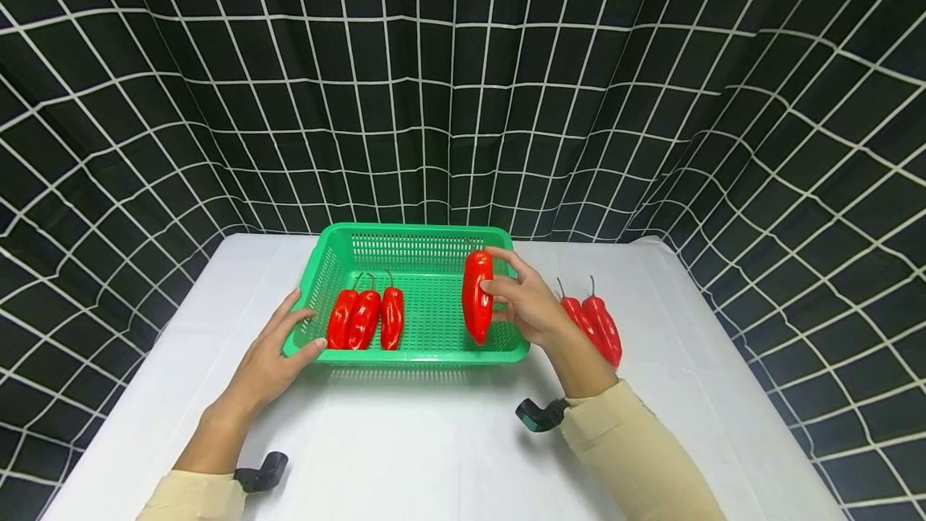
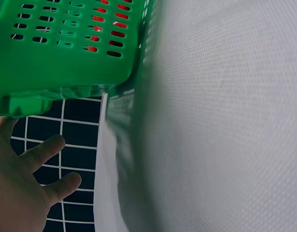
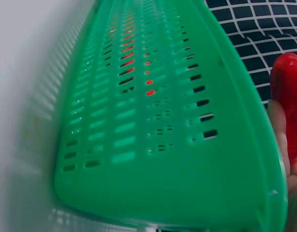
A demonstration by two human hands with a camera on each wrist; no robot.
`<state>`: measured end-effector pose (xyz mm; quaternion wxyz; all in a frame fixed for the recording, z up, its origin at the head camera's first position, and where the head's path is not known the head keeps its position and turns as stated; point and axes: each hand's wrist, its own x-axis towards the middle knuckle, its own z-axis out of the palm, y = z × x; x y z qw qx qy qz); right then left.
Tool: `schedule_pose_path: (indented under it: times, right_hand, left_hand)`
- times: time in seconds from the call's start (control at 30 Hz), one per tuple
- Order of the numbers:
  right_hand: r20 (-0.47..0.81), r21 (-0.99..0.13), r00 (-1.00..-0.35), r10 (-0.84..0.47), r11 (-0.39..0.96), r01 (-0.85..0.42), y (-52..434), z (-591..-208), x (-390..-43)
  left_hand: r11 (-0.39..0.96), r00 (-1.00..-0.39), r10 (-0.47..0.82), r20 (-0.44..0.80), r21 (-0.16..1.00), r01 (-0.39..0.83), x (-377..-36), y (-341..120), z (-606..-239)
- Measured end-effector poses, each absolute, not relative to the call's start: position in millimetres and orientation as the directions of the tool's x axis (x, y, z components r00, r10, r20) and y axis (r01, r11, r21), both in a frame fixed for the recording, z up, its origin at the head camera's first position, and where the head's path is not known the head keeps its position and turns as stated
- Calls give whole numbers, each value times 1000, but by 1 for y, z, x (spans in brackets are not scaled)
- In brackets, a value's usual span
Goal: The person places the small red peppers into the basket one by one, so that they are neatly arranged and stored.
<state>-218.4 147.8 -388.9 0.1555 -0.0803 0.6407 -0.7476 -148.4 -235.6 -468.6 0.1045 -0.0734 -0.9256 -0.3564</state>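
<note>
A red pepper is pinched between the thumb and the curled fingers of the right hand and is held upright over the right part of the green basket, its tip pointing down at the mesh floor. The pepper sits at nine o'clock of the palm, against the fingertips. The step in hand is judged to be the placing of this pepper into the basket; for the next move, it probably has to be lowered and then released. Three peppers are already laid side by side in the left part. The left hand is spread, with straight fingers resting on the basket's near left corner. Two more peppers are left on the white table, at three o'clock of the basket.
</note>
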Motion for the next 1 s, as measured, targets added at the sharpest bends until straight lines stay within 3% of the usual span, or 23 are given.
schedule_pose_path:
  times: [1.0]
  right_hand:
    - [-236,-969,-899,-369,22,246,109,-411,-243]
  left_hand:
    - [735,-968,59,245,645,208,-147,-235,-468]
